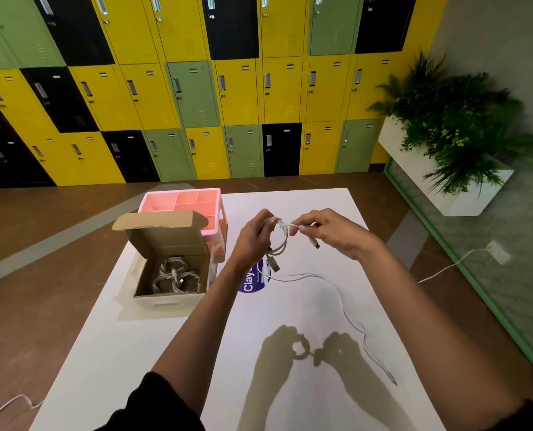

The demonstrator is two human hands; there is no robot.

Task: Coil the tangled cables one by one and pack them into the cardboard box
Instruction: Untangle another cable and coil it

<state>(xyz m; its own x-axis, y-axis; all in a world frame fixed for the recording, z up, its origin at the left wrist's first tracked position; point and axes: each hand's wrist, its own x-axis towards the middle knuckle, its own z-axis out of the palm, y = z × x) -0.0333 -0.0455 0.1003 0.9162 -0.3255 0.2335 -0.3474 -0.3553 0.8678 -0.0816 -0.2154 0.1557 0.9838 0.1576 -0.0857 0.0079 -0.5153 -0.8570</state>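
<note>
— How far along?
— Well past halfway, by the look of it: several white coils (175,275) already lying in the cardboard box (168,241), exact count hard to tell.
— And in hand?
— One looped cable (282,244), held up above the table (165,337) right of the box. Left hand (252,241) curled round the loops, right hand (330,233) pinching the tail near its plug.
— Left to do?
— Finishing this wrap, packing it, then coiling the loose cable (342,307) stretched across the table.

Single head-worn wide-angle view, set above the near end of the white worktop (134,353), faced forward and down. The left hand (252,237) and right hand (330,231) sat close, near frame centre. The locker wall (196,88) filled the upper half.
</note>
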